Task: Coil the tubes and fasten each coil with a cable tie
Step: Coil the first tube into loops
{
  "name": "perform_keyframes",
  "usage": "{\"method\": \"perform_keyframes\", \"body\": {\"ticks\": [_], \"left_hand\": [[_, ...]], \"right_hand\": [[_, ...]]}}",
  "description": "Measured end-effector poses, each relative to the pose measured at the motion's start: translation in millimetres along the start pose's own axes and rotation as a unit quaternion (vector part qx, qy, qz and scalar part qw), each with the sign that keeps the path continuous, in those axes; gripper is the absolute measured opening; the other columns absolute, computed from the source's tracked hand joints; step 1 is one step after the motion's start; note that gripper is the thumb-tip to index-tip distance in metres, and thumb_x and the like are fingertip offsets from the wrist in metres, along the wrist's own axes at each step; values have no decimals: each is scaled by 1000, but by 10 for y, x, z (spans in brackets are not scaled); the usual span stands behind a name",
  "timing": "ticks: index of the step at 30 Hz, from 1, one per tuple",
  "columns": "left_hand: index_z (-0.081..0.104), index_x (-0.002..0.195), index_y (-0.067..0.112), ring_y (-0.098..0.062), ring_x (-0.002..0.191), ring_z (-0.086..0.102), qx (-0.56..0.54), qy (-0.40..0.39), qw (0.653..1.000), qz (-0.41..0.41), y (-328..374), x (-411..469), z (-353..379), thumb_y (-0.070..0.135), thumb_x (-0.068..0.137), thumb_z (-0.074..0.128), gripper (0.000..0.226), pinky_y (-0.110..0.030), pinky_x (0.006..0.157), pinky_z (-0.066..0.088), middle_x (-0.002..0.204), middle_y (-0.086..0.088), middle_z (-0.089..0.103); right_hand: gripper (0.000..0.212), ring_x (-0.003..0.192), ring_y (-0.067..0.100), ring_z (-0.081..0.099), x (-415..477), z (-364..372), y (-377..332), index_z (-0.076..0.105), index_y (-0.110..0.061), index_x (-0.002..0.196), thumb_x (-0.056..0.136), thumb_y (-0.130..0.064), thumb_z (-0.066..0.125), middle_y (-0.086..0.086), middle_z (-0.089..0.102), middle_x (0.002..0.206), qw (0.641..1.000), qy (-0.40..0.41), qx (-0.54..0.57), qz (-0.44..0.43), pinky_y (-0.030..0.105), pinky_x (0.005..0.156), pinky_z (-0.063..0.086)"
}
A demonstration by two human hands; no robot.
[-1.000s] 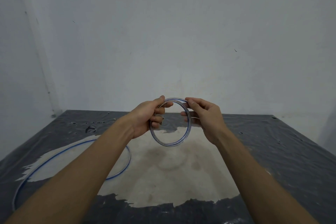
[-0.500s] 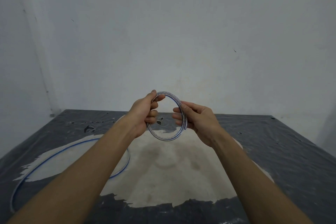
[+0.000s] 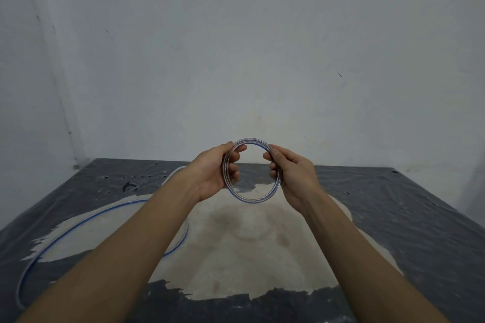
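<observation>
We see no readable writing or brand anywhere. Both hands hold one coiled tube up in the air above the worktop, ring standing roughly upright, facing us. Left hand is closed round the coil's left side, thumb on top, fingers curled thru the loop. Right hand pinches the coil's upper-right arc btwn thumb and fingers, lower fingers behind the right side. Coil is clear w/ blue striping, several turns stacked. A second tube, uncoiled, lies in a wide loop on the worktop at left, partly under our left forearm, well apart from the coil.
</observation>
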State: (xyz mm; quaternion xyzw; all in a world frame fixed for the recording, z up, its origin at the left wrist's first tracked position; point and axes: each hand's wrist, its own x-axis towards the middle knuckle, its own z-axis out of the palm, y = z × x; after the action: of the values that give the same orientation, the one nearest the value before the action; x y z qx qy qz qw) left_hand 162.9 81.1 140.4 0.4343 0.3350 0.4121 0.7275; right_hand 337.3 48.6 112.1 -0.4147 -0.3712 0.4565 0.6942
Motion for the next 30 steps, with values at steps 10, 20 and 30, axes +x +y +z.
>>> {"method": "perform_keyframes", "body": {"ticks": [10, 20, 30], "left_hand": [[72, 108, 11, -21, 62, 62, 134, -8, 990, -42, 50, -24, -74, 19, 90, 36, 41, -38, 75, 54, 70, 0, 61], [69, 106, 10, -9, 46, 29, 263, 34, 962, 68, -39, -20, 12, 44, 100, 43, 42, -25, 48, 35, 62, 6, 36], [67, 99, 11, -7, 42, 28, 245, 77, 959, 118, -67, 70, -89, 41, 101, 44, 38, -21, 42, 25, 61, 6, 44]], "right_hand": [[16, 62, 11, 53, -11, -60, -20, 72, -8, 109, 97, -9, 62, 6, 74, 89, 996, -26, -83, -5, 21, 52, 49], [20, 64, 11, 50, -50, -22, 57, 72, -10, 113, 100, -9, 57, 7, 72, 91, 991, -72, -108, -20, 22, 54, 44], [28, 68, 17, 65, -56, -93, 84, 66, -1, 123, 101, -15, 56, 11, 72, 89, 987, -118, -100, 51, 29, 65, 59]]}}
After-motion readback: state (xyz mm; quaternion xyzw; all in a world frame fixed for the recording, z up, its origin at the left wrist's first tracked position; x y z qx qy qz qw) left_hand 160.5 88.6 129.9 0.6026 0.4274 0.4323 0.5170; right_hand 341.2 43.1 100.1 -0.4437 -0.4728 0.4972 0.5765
